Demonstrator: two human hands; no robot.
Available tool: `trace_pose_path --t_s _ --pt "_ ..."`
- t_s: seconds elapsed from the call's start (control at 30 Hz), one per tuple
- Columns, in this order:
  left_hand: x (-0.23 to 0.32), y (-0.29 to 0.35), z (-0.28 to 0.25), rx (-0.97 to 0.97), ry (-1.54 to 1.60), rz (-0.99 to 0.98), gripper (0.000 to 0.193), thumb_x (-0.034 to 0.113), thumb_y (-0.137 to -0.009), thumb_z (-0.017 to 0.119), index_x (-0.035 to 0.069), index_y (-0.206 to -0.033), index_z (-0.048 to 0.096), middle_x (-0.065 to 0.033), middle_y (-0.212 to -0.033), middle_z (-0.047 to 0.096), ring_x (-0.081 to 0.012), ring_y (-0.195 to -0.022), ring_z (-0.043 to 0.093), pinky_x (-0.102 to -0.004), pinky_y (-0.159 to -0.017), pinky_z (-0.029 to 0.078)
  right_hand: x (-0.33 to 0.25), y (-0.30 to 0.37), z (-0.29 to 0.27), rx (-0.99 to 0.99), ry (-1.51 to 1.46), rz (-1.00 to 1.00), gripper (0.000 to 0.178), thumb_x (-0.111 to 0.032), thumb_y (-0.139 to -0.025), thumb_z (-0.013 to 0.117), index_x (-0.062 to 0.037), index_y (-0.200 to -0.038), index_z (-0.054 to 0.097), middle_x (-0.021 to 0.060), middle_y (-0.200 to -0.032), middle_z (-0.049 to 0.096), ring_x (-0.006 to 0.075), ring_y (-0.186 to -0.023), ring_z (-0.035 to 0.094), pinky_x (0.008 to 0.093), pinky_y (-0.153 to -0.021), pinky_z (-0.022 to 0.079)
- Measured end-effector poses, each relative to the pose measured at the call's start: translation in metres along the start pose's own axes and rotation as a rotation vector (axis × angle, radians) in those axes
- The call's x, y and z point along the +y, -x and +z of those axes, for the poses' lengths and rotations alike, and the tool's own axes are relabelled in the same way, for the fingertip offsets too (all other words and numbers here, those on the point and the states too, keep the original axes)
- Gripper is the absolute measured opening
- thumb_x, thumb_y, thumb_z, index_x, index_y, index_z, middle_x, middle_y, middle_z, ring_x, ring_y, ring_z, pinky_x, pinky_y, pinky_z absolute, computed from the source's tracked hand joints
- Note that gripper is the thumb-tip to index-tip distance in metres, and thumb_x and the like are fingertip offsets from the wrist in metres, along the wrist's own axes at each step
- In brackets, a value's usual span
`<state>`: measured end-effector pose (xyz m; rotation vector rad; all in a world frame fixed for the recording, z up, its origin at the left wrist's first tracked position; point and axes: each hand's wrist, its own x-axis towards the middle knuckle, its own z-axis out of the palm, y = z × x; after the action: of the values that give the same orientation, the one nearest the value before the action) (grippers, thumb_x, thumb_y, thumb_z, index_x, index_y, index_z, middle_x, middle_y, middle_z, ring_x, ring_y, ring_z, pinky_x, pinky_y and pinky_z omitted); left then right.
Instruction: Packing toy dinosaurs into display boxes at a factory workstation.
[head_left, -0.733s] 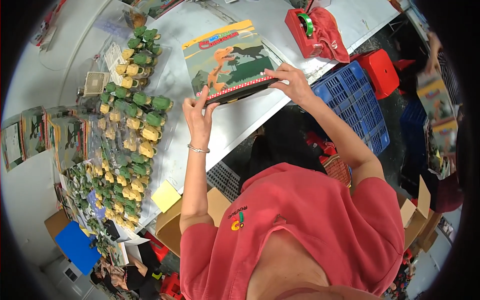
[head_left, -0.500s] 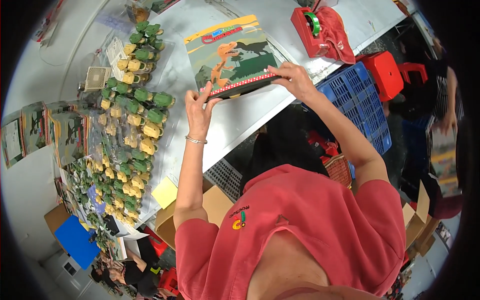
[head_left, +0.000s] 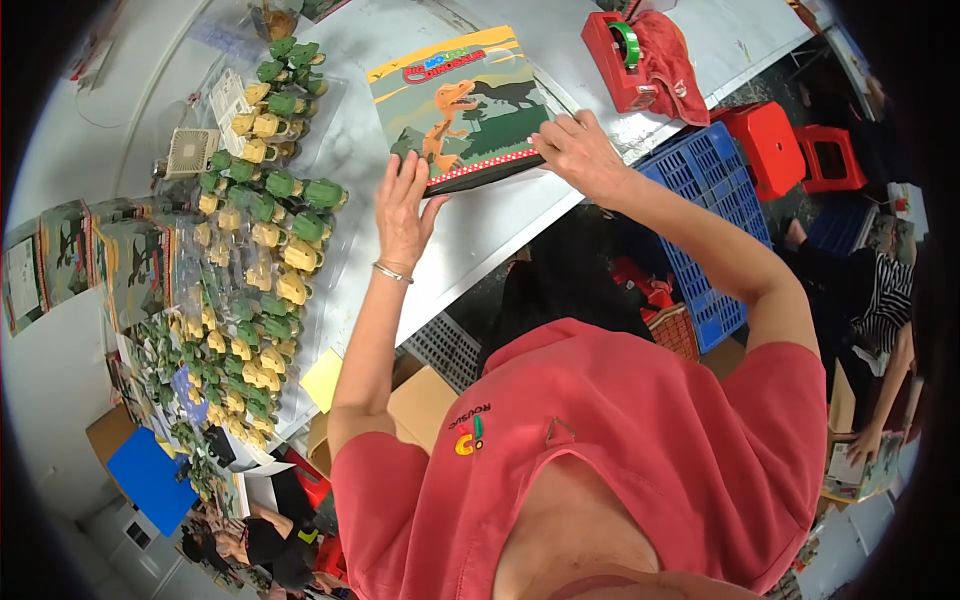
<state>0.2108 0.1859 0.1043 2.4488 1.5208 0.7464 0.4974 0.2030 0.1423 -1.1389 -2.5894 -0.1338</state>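
On white desk (head_left: 470, 235) | dinosaur-printed box (head_left: 500, 130) | left grip (head_left: 403, 215): clasping lower-left corner | right grip (head_left: 587, 162): curled at lower-right corner, hold unclear | red tape dispenser (head_left: 608, 75), farther right

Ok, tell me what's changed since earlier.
The left hand laid its fingers farther over the dinosaur box; the right hand curled at its lower right corner. Both still touch it. A co-worker's hand, far right, moved lower in view. Tape dispenser and toys stayed.
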Motion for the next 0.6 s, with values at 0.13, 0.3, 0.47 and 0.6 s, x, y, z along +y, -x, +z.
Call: trace_pose_path --t_s 0.13,0.3,0.47,0.6 --pt "0.025 -0.012 0.003 -0.039 -0.149 0.048 0.058 0.030 -0.070 0.068 0.016 -0.123 0.050 -0.0033 -0.130 0.046 -0.0300 -0.124 0.036 -0.0538 -0.097 0.024 -0.008 -0.003 0.005 0.012 -0.064 -0.041 0.032 -0.009 -0.067 0.059 -0.0060 -0.099 0.057 0.0021 -0.082 0.048 0.0184 -0.081 0.048 0.0316 -0.071 0.040" --pt "0.030 -0.008 0.025 0.060 -0.256 0.015 0.051 0.031 -0.072 0.066 0.018 -0.120 0.054 0.0012 -0.128 0.049 -0.0287 -0.123 0.038 -0.0520 -0.096 0.027 -0.013 0.003 0.014 0.101 -0.110 0.010 0.026 -0.007 -0.068 0.056 -0.0055 -0.094 0.058 0.0021 -0.082 0.049 0.0183 -0.080 0.049 0.0312 -0.068 0.042" --pt "0.041 -0.007 0.020 0.028 -0.227 -0.003 0.052 0.030 -0.072 0.067 0.021 -0.121 0.053 0.0016 -0.130 0.046 -0.0317 -0.124 0.035 -0.0521 -0.092 0.028 -0.005 0.001 0.009 0.007 -0.089 -0.018 0.018 -0.007 -0.066 0.055 -0.0054 -0.083 0.056 0.0030 -0.082 0.050 0.0187 -0.080 0.051 0.0304 -0.065 0.043" --pt "0.050 -0.004 0.031 0.054 -0.302 -0.018 0.055 0.029 -0.069 0.070 0.025 -0.121 0.051 0.0019 -0.133 0.042 -0.0334 -0.124 0.032 -0.0531 -0.090 0.027 -0.011 0.007 0.014 0.125 -0.079 0.011 0.012 -0.008 -0.064 0.056 -0.0058 -0.076 0.055 0.0025 -0.080 0.050 0.0188 -0.078 0.052 0.0308 -0.064 0.045"
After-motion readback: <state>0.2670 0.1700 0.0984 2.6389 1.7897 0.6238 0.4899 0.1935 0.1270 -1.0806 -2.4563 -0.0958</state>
